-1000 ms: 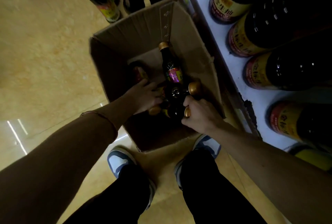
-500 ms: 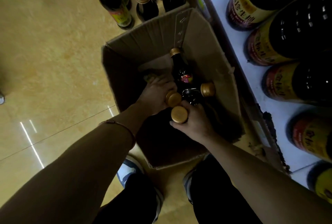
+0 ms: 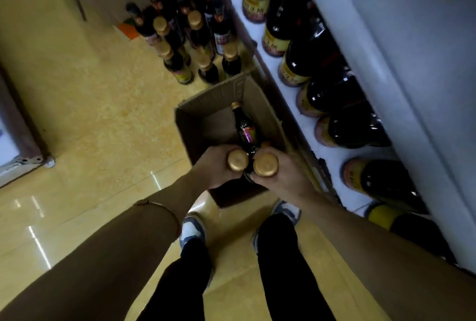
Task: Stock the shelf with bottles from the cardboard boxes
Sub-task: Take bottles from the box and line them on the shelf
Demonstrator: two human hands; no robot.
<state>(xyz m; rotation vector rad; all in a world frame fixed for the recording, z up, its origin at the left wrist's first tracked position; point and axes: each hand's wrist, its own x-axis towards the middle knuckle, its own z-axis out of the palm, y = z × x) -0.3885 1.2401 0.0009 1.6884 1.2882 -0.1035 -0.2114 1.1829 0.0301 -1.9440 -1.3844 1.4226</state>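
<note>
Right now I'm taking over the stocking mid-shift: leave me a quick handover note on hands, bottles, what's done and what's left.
Left hand grips one gold-capped bottle; right hand grips another, both held above the box.
At least one bottle lies in the box.
More bottles stand on the floor beyond it.
Shelf at right already holds a row of large bottles.
Left: shelve the two in hand, then empty the box and floor group.
</note>
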